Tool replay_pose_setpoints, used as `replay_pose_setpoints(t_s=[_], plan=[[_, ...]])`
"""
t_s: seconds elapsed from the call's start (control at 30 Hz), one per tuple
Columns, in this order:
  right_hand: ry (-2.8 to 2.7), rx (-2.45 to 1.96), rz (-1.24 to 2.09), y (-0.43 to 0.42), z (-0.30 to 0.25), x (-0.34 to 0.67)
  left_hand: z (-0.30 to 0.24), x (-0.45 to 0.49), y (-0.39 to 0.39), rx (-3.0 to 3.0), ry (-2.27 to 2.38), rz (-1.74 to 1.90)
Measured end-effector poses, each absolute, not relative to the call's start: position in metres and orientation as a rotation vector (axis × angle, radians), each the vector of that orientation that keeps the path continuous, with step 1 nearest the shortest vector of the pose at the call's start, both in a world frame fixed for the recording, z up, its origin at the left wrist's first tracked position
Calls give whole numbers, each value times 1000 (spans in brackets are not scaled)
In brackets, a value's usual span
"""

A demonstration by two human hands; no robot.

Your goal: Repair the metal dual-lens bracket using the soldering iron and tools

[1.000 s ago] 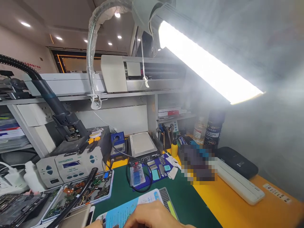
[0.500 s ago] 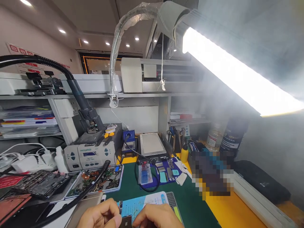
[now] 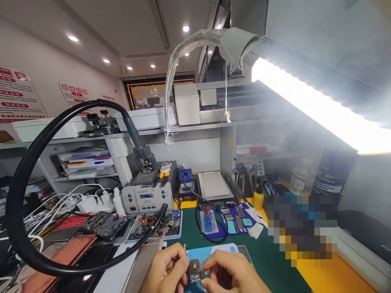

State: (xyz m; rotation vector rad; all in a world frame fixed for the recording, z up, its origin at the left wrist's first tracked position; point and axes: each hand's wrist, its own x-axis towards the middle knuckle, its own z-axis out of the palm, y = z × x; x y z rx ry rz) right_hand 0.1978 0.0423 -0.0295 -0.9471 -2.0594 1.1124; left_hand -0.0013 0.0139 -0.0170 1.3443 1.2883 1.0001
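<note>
At the bottom edge of the view my left hand (image 3: 166, 270) and my right hand (image 3: 232, 274) meet over a small dark metal part (image 3: 194, 272). Both hands pinch it between fingertips, left from the left side, right from the right. Under them lies a light blue printed card (image 3: 201, 254) on the green mat (image 3: 262, 260). Beside the card on the right is a small grey perforated plate (image 3: 244, 252).
A thick black hose (image 3: 27, 179) loops from the rework station (image 3: 143, 199) across the left. Trays of circuit boards (image 3: 159, 226), a hot plate (image 3: 214, 189), bottles and tools line the back. A bright lamp bar (image 3: 308, 110) hangs overhead at right.
The view has swung left, and my left hand has come fully into view. Both hands closed in on the small metal part, now held up between them above the card.
</note>
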Motion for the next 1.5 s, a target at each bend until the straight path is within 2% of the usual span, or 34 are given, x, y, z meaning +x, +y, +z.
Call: replay_pose_setpoints(t_s=[0.27, 0.63, 1.5], plan=[[-1915, -1026, 1192, 44, -22, 196, -5, 3, 33, 1457, 1234, 975], [-1922, -1100, 1016, 40, -13, 183, -9, -15, 35, 1378, 1121, 916], [-1976, -1112, 1004, 34, -12, 185, -11, -16, 29, 1207, 1061, 938]])
